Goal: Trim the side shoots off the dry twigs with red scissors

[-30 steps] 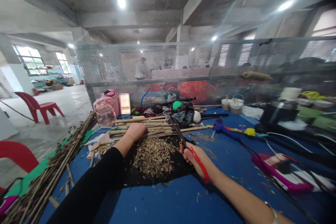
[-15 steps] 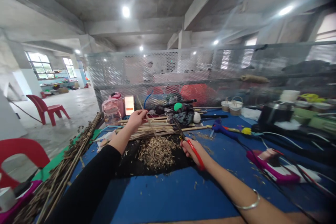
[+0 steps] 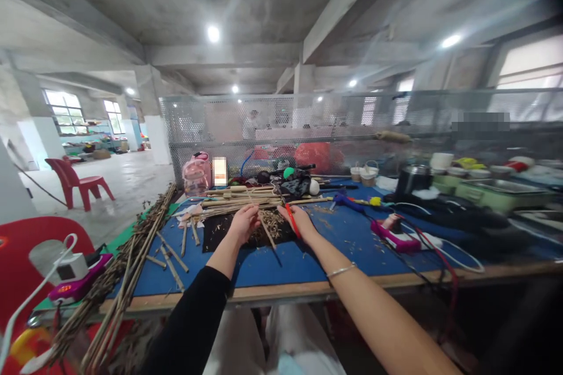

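Observation:
My left hand (image 3: 244, 224) is closed, its fingertips pinching a thin dry stalk (image 3: 268, 231) that slants down toward the table's front. In my right hand (image 3: 304, 224) is a pair of scissors with red handles (image 3: 292, 221); their dark blades point away from me, close to the left hand. Between and below the hands lies a heap of short cut stalk pieces (image 3: 276, 220) on a black cloth (image 3: 214, 235). Behind the hands, long pale stalks (image 3: 224, 204) lie across the table.
Several cut sticks (image 3: 173, 268) lie left on the blue tabletop (image 3: 352, 240), beside a bundle of dry branches (image 3: 132, 252). A pink bottle (image 3: 196, 180) and a lit phone (image 3: 219, 171) stand behind. To the right are a purple power strip (image 3: 398, 239) and cables.
The view has tilted down, showing the table's front edge and my lap. My hands have come closer together. The stalk in my left hand now slants toward me over the heap.

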A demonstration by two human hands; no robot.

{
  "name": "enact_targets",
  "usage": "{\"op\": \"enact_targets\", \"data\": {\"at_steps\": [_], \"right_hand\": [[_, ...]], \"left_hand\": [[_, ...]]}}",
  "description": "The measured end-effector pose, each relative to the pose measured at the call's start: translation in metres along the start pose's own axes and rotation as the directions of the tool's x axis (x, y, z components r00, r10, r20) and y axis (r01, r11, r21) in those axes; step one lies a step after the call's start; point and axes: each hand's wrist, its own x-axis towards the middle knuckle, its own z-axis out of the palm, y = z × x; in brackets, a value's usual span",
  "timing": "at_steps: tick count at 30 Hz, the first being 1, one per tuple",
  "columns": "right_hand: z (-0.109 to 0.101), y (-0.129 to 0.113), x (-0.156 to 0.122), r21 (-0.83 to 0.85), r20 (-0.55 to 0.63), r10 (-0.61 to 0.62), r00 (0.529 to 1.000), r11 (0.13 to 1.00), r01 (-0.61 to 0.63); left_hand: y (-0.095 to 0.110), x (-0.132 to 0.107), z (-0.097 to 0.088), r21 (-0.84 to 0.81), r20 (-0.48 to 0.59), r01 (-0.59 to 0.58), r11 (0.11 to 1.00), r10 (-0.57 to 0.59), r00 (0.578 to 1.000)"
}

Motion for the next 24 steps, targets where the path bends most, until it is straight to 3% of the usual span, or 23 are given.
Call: {"op": "enact_targets", "data": {"at_steps": [6,10,15,20,24], "right_hand": [[0.012,-0.007,0.008,0.025,-0.078,0.068,0.995,0.997,-0.067],[0.012,-0.004,0.000,0.039,-0.058,-0.008,0.998,0.999,0.011],[0.013,-0.009,-0.006,-0.031,0.075,0.018,0.997,0.999,-0.016],[0.010,-0.029,-0.006,-0.054,0.299,0.042,0.953,0.998,-0.027],[0.004,-0.044,-0.010,-0.070,0.364,0.019,0.931,0.998,0.007]], "left_hand": [[-0.002,-0.006,-0.013,-0.056,0.008,-0.016,0.998,0.016,1.000],[-0.004,-0.010,-0.009,0.016,0.073,0.005,1.000,-0.007,0.997],[-0.010,-0.012,-0.008,0.107,0.139,0.020,0.994,-0.035,0.990],[-0.011,-0.012,-0.007,0.155,0.169,-0.021,0.988,-0.006,0.986],[-0.012,-0.016,-0.005,0.205,0.173,-0.071,0.976,0.035,0.984]]}}
